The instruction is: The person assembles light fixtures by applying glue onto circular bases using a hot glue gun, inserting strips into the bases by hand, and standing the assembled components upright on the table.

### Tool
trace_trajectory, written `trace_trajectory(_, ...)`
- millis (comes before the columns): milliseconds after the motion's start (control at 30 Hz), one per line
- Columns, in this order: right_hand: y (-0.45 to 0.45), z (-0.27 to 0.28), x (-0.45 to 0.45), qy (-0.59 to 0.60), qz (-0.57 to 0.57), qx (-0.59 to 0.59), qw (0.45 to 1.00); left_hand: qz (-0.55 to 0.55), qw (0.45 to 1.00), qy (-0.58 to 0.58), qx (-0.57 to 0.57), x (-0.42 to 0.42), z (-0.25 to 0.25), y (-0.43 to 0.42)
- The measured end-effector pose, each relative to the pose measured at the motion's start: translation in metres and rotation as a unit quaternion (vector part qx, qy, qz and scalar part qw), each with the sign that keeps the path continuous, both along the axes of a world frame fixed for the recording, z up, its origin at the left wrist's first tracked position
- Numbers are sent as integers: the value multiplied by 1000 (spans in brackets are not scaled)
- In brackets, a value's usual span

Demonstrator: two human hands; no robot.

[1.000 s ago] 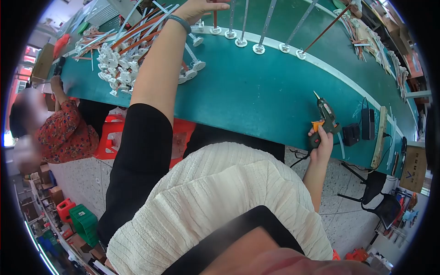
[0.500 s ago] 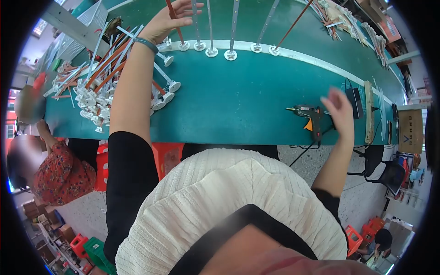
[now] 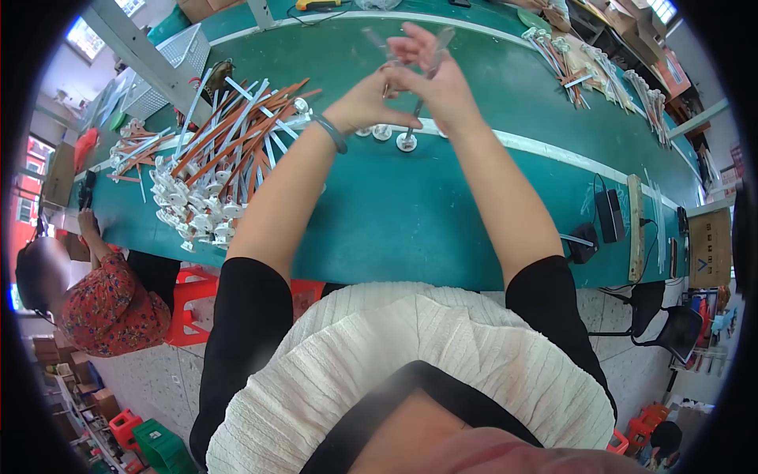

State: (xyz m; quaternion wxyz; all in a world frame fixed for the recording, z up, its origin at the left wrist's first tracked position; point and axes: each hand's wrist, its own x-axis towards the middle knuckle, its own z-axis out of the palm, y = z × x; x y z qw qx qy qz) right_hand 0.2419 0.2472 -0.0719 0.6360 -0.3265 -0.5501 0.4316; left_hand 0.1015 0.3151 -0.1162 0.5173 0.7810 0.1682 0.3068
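Note:
My left hand (image 3: 367, 99) and my right hand (image 3: 450, 91) meet over the back part of the bench, around upright thin strips on round white bases. A greyish strip (image 3: 444, 39) passes through my right hand, its fingers curled and slightly blurred. Another blurred strip (image 3: 373, 35) rises beside my left hand, whose fingers bend around the strips while the thumb sticks out. Under the hands, a round white base (image 3: 407, 143) stands on the bench, with another white base (image 3: 382, 132) to its left. My hands hide much of the strips.
A heap of brown and white strips with white bases (image 3: 197, 197) lies on the left of the green bench (image 3: 395, 229). A black adapter (image 3: 609, 215) and a wooden bar (image 3: 635, 229) are at right. Another person (image 3: 114, 304) sits at left.
My left hand has moved right to the standing strips. My right hand has left the glue gun's side and come up to them. The strips now lean together; my right arm covers the glue gun's spot.

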Motion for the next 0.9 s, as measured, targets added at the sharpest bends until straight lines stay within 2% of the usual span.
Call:
trace_trajectory(33, -8, 6, -8, 1, 8, -10, 1000, 22, 1000, 1, -13, 2, 18, -19)
trace_trajectory(133, -20, 15, -13, -141, 26, 35, 989, -67, 991, -42, -110, 15, -13, 12)
trace_trajectory(200, -34, 14, -11, -230, -65, 102, 966, -92, 994, -4, -59, 19, -17, 25)
trace_trajectory(267, -54, 21, 6, -284, -146, 148, 936, -81, 986, 99, 109, 22, 28, 14)
trace_trajectory(300, -64, 28, 17, -308, -169, 177, 919, -120, 982, 32, 141, 29, 35, 21)
trace_trajectory(333, -76, 34, 30, -333, -191, 204, 900, -107, 973, 35, 203, 37, 35, 35)
trace_trajectory(400, -105, 32, 58, -378, -176, 108, 903, -77, 941, 39, 327, 53, 36, 66)
trace_trajectory(433, -119, 29, 73, -411, -168, 85, 892, -40, 904, 104, 414, 56, 42, 71)
trace_trajectory(533, -155, 9, 106, -480, -163, 52, 861, -23, 780, 172, 602, 85, 12, 122)
trace_trajectory(567, -166, 2, 111, -476, -174, 28, 862, -23, 765, 204, 611, 93, 1, 135)
trace_trajectory(700, -205, -23, 123, -442, -201, -59, 872, -23, 672, 197, 713, 124, -39, 173)
trace_trajectory(800, -221, -38, 122, -336, -217, -134, 907, -4, 658, 213, 723, 142, -53, 168)
trace_trajectory(900, -223, -54, 122, -297, -221, -139, 918, -19, 702, 248, 667, 153, -71, 172)
